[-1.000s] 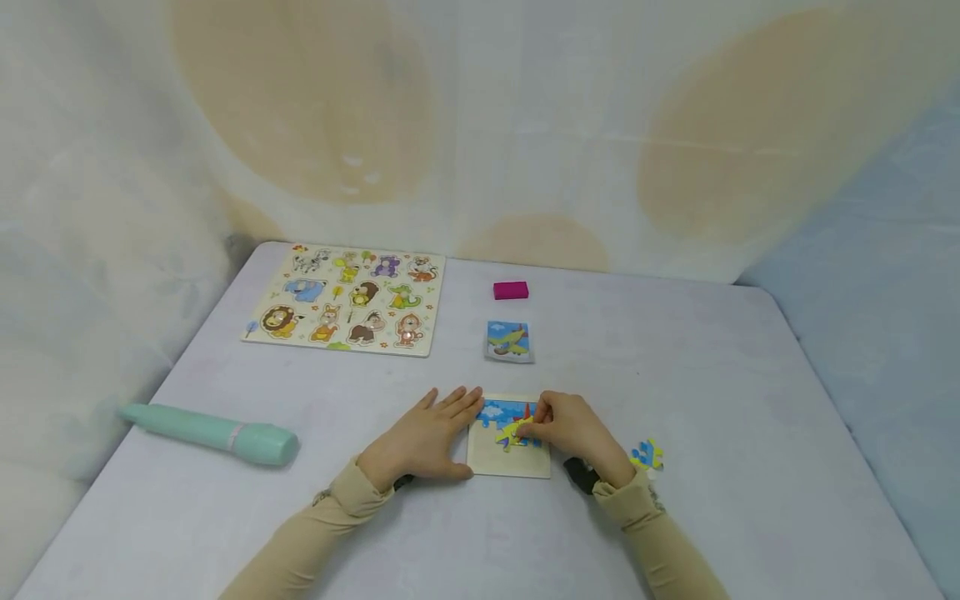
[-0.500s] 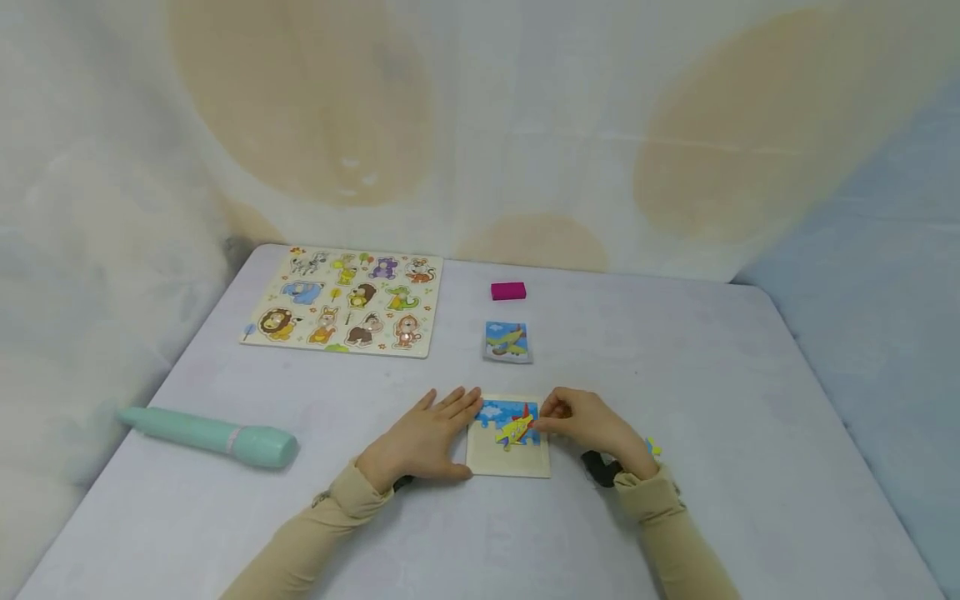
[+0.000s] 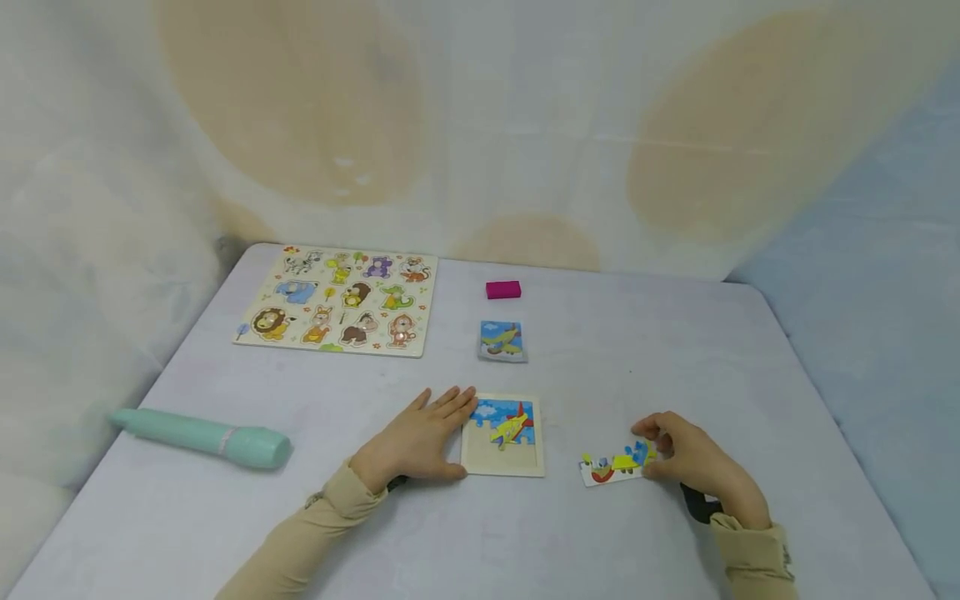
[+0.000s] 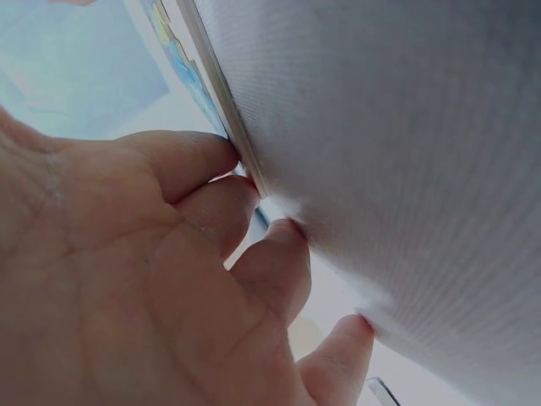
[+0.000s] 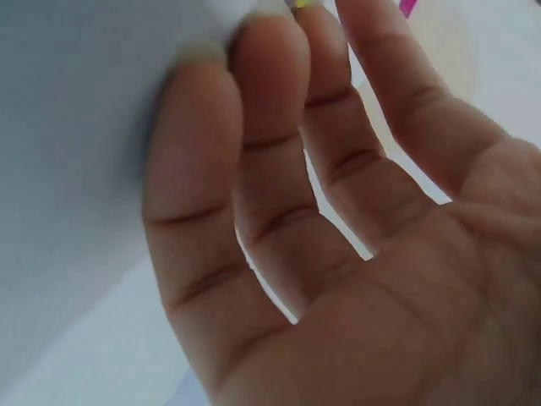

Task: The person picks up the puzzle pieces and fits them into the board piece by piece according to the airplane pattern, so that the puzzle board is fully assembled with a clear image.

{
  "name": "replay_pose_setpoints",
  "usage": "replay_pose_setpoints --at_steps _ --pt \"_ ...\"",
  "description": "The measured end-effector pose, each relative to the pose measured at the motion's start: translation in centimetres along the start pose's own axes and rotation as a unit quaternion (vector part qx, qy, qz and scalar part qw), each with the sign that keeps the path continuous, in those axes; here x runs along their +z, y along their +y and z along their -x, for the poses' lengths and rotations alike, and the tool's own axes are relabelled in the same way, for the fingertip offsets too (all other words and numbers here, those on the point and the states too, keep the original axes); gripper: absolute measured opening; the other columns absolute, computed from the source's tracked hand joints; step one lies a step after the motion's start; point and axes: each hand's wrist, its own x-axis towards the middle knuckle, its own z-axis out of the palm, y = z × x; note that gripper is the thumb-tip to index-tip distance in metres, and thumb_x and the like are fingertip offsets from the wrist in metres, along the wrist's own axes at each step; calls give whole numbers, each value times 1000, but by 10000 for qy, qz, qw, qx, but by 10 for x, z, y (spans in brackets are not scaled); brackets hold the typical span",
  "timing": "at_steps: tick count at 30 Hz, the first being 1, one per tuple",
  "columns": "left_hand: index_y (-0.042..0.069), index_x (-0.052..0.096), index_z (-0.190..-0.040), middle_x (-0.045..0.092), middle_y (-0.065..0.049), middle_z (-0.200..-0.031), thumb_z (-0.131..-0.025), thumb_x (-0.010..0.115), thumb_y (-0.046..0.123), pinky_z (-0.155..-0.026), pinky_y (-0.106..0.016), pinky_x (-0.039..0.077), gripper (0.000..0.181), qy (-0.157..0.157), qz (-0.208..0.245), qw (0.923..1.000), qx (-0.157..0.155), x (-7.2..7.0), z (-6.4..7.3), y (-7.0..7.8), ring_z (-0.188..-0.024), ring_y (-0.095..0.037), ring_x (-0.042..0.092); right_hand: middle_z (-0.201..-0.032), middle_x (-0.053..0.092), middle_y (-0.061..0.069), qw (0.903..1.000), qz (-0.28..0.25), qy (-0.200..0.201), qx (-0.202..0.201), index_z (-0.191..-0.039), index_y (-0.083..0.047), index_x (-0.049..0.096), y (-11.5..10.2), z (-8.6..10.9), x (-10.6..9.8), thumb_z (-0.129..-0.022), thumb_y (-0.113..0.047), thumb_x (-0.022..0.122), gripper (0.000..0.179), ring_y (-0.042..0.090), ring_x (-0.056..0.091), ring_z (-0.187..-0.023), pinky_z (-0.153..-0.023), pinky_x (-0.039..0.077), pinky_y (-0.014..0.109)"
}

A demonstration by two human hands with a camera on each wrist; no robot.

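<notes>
L hand (image 3: 417, 439) splayed against puzzle tray (image 3: 483, 457), R hand (image 3: 693, 458) arched at pcs (image 3: 623, 462), grip unclear.

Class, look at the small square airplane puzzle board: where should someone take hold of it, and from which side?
Probably pinch the puzzle board by its right rim, coming from the right. It lies flat with a thin edge, that rim is uncovered, and the left hand rests along the opposite side.

My pale, square puzzle tray (image 3: 486, 460) lies flat, bare nearest me; loose, colourful pieces (image 3: 622, 462) cluster right of it.
</notes>
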Motion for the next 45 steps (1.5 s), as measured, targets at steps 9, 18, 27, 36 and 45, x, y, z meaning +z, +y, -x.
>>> replay_pose_setpoints --at_steps 9,18,27,36,45 --pt "8 27 -153 21 -4 -162 -79 71 51 -119 -57 18 96 49 33 10000 17 4 0 -1 -150 -26 21 -83 56 3 9985 -43 448 312 -94 -6 59 -7 -19 -4 -84 -17 73 21 15 50 -73 -60 43 23" --pt "9 27 -153 21 -3 -162 -79 70 53 -119 -56 18 97 25 37 10000 12 6 -1 -1 -150 -24 20 -80 60 6 9922 -1080 -367 -503 -95 -4 63 -91 -77 38 -90 -10 66 9 15 60 -61 -58 54 28" --pt "10 27 -153 22 -3 -162 -80 69 53 -118 -57 20 95 92 -28 9998 186 5 -4 2 -150 -25 22 -67 59 -2 9933 -362 -625 -903 -81 -10 62 -143 -103 87 -84 -13 74 14 8 52 -54 -50 42 20" --pt "9 29 -153 22 -3 -162 -80 70 52 -118 -57 20 95 37 -93 9999 104 -1 -1 0 -150 -25 22 -64 54 -4 9974 97 -281 -664 -77 -14 61 -153 -104 93 -82 -17 76 16 10 48 -54 -52 36 21" --pt "8 29 -153 22 -4 -162 -80 70 51 -119 -57 19 95 59 -22 10000 53 -1 1 -3 -150 -26 21 -88 64 -1 9785 -637 -1301 -1470 -110 -8 64 -109 -94 61 -90 -17 69 23 10 56 -79 -70 47 20"
